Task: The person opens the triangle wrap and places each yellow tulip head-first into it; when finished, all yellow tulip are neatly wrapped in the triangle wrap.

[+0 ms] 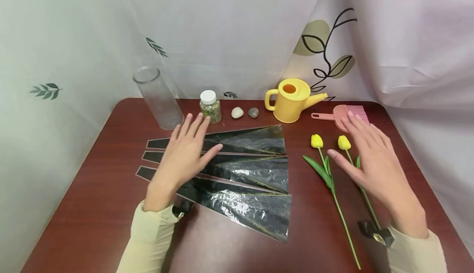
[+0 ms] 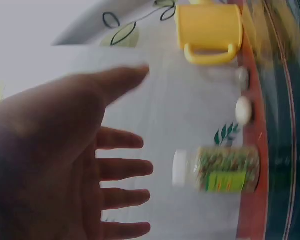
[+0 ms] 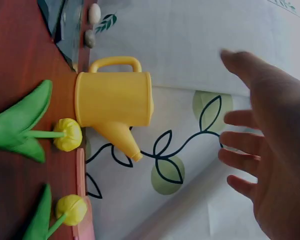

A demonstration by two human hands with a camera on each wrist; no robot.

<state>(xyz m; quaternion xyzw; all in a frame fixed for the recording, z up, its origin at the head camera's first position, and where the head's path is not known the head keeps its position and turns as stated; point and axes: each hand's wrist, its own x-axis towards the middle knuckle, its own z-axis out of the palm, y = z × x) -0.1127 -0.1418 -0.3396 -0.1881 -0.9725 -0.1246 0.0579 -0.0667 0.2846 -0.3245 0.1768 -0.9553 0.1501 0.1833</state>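
Observation:
My left hand [image 1: 184,158] is held over the black plastic sleeves [image 1: 255,170], fingers straight and spread, holding nothing. Several of these shiny tapered sleeves lie side by side on the table. Beyond its fingertips stands a white-capped jar [image 1: 210,107] of small green and brown bits, also seen in the left wrist view. Over the right side, my right hand [image 1: 381,170] hovers with fingers extended and nothing in its grasp. It partly covers one yellow tulip [image 1: 344,142]; another tulip [image 1: 317,141] lies to its left. A pink dustpan [image 1: 338,116] with a brush is just past the fingertips.
A clear glass cylinder vase [image 1: 159,100] stands at the back left. White and grey stones [image 1: 237,112] sit between the jar and a yellow watering can [image 1: 290,101]. White patterned cloth [image 1: 237,30] hangs behind the dark red table [image 1: 100,182].

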